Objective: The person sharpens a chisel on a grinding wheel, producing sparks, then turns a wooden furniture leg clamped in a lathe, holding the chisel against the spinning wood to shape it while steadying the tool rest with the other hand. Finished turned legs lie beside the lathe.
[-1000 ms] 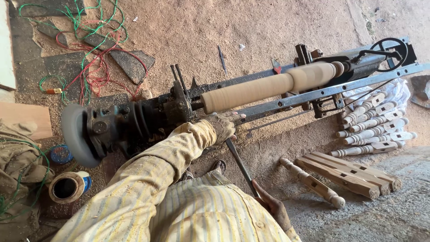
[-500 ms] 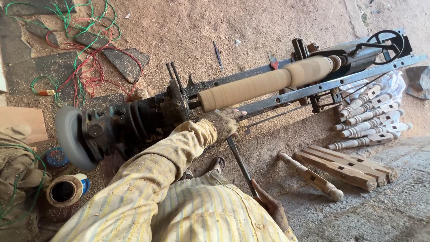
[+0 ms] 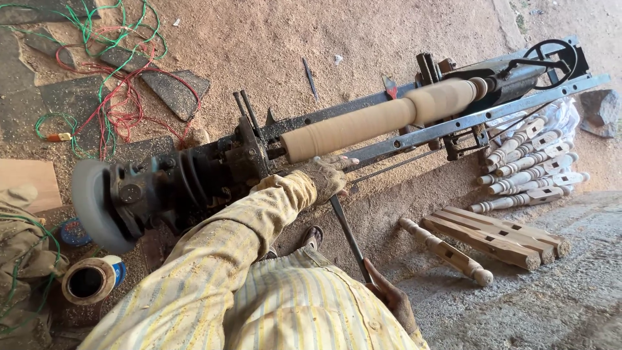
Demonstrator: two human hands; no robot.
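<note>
Left grip (image 3: 327, 176), dusted with sawdust, closes around the long chisel (image 3: 348, 234) just below the pale wooden cylinder (image 3: 382, 120) mounted on the lathe (image 3: 214, 165), while the right grip (image 3: 389, 298) clasps the chisel's near end. Turned wooden legs (image 3: 528, 162) lie right of the lathe, square-cut legs (image 3: 483, 243) nearer, tangled wires (image 3: 110, 97) beyond its motor end. Both grips stay as before; only the view has shifted slightly.
</note>
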